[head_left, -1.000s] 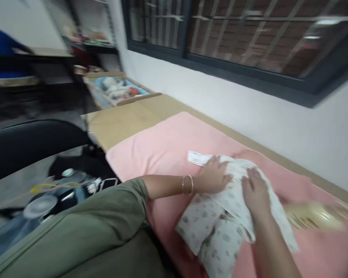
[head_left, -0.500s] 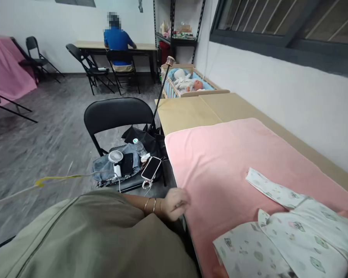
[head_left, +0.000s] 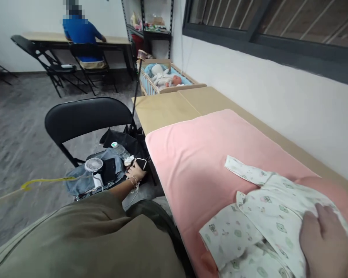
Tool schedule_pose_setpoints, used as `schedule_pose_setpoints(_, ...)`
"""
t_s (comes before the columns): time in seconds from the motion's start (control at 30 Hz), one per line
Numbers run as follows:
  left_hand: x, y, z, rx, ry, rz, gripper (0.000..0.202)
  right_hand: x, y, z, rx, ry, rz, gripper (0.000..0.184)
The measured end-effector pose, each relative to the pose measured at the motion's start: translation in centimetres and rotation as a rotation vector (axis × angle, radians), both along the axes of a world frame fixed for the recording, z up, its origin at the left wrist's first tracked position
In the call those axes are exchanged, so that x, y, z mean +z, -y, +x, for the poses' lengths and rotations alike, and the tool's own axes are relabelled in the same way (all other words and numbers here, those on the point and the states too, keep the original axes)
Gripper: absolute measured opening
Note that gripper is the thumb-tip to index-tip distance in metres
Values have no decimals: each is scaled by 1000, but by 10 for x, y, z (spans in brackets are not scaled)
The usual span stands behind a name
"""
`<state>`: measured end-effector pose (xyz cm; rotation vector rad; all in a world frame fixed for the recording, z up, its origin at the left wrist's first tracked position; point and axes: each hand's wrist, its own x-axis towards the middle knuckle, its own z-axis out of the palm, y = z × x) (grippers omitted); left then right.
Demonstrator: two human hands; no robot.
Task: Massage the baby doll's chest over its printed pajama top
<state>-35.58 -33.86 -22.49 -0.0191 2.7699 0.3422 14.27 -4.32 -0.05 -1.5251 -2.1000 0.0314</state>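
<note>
A white patterned baby garment [head_left: 263,216] lies on a pink blanket [head_left: 203,154] that covers the table at the right. My right hand [head_left: 326,241] rests flat on the garment at the lower right, fingers stretched out. My left hand [head_left: 137,172] reaches down to the seat of a black folding chair [head_left: 84,119], where its fingers close over a dark phone [head_left: 141,163]. Beside it on the seat lie a small white fan [head_left: 94,166], a folded denim piece [head_left: 75,183] and a water bottle [head_left: 118,148].
A wooden crib [head_left: 162,79] holding a baby doll stands beyond the tan table [head_left: 165,110]. A black stand leans by the chair. A person in blue sits at a far desk [head_left: 55,38] with more folding chairs. A yellow cord [head_left: 43,181] crosses the floor at left.
My left hand left the garment, drew back past the table's edge and now grips the phone on the chair seat. The view swung left; my right hand stays on the garment.
</note>
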Motion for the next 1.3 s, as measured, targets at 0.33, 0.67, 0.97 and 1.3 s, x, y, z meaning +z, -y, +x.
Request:
schedule_pose_setpoints(0.33, 6, -10, -1, 97, 7, 58, 76, 21, 11, -14, -51, -94, -129, 72)
schedule_pose_setpoints(0.67, 57, -14, 18, 136, 31, 41, 48, 21, 15, -16, -73, -106, -96, 75)
schedule_pose_setpoints(0.97, 192, -37, -14, 426, -523, 1107, 46, 17, 11, -16, -61, -118, -58, 77)
schedule_pose_setpoints(1.3, 317, -154, 191, -644, 243, 1798, 19, 12, 2, -21, -82, -105, -14, 59)
